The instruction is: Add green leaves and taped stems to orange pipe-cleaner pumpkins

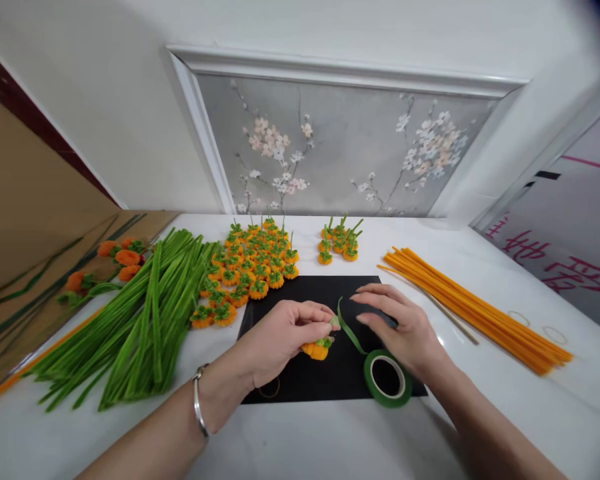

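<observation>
Over the black mat [325, 387], my left hand [285, 333] pinches a small orange fuzzy pumpkin [316, 351] with green leaves by its top. Something pale green shows at my fingertips there. My right hand [405, 320] is open, its fingers apart and just right of a loose strip of green tape [350, 330]. That strip rises from a roll of green floral tape [389, 379] lying at the mat's right front, below my right hand. No contact shows between the strip and my right fingers.
Many finished-looking pumpkins [250, 257] stand left of and behind the mat, with a smaller group [339, 240] behind it. Green pipe cleaners [150, 313] lie left; orange pipe cleaners [475, 310] and a thin stick [450, 317] lie right. A wall panel [330, 147] rises behind the table.
</observation>
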`<state>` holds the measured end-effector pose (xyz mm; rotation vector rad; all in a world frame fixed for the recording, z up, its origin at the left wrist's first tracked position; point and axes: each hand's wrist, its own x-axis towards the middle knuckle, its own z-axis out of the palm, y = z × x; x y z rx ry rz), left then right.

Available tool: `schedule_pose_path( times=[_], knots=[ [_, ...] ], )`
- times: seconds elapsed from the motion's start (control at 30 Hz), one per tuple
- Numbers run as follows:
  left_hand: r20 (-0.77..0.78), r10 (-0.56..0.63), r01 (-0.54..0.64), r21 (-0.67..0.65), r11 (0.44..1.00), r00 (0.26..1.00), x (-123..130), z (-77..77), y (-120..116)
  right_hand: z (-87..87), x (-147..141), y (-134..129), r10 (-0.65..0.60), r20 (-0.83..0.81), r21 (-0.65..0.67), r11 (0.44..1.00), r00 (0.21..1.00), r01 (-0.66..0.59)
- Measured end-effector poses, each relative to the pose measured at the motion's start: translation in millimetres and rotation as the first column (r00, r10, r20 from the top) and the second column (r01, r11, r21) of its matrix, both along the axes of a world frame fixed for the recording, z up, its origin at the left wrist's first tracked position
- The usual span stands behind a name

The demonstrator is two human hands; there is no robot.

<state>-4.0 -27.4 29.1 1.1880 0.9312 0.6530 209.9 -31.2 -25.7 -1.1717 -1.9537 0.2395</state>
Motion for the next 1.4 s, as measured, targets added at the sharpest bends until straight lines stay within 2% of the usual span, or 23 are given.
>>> schedule_pose_path(
  times=[0.07, 0.13, 0.4, 0.5, 0.6, 0.73, 0.93, 1.03, 1.13, 1.23, 1.4],
  knots=[
    [-0.006, -0.045, 0.045, 0.009, 0.999, 0.999, 1.7, -1.3, -1.6, 6.3, -7.7, -5.0, 0.138, -0.053, -0.002, 0.99, 0.989, -0.139],
    [-0.018, -0.071, 0.072, 0.038, 0.997, 0.997, 3.3, -3.3, -2.8, 9.5, -12.8, -8.5, 0.195, -0.032, 0.028, 0.98, 0.98, -0.195],
    [-0.057, -0.097, 0.102, 0.094, 0.99, 0.994, 5.1, -13.8, -3.7, 12.7, -14.1, -10.3, 0.231, 0.082, 0.172, 0.955, 0.97, -0.242],
    [-0.091, -0.107, 0.118, 0.124, 0.985, 0.99, 3.6, -16.4, -3.1, 14.4, -16.1, -11.0, 0.24, 0.118, 0.175, 0.95, 0.964, -0.258],
    [-0.179, -0.112, 0.149, 0.21, 0.966, 0.977, 2.2, -16.9, -2.4, 14.0, -18.7, -11.8, 0.25, 0.128, 0.138, 0.954, 0.96, -0.266],
    [-0.329, -0.08, 0.206, 0.368, 0.907, 0.941, 3.2, -16.3, -3.1, 10.8, -22.6, -13.1, 0.279, 0.069, 0.044, 0.958, 0.958, -0.282],
    [-0.492, 0.155, 0.192, 0.583, 0.79, 0.857, 11.5, -16.5, -10.3, 12.5, -29.8, -17.3, 0.215, -0.033, -0.153, 0.964, 0.976, -0.217],
    [-0.509, 0.211, 0.228, 0.668, 0.709, 0.834, 13.9, -16.3, -14.0, 15.9, -32.9, -19.6, 0.149, -0.049, -0.247, 0.956, 0.988, -0.156],
    [-0.488, 0.226, 0.26, 0.739, 0.622, 0.843, 13.0, -18.7, -14.5, 17.5, -34.5, -21.8, 0.091, -0.081, -0.332, 0.937, 0.993, -0.113],
    [-0.46, 0.211, 0.282, 0.783, 0.554, 0.862, 10.6, -23.7, -12.5, 15.9, -33.7, -23.4, 0.063, -0.169, -0.393, 0.911, 0.984, -0.125],
    [-0.43, 0.165, 0.303, 0.815, 0.494, 0.887, 9.4, -28.2, -10.3, 12.9, -30.8, -23.1, 0.065, -0.291, -0.448, 0.872, 0.955, -0.196]
  ],
)
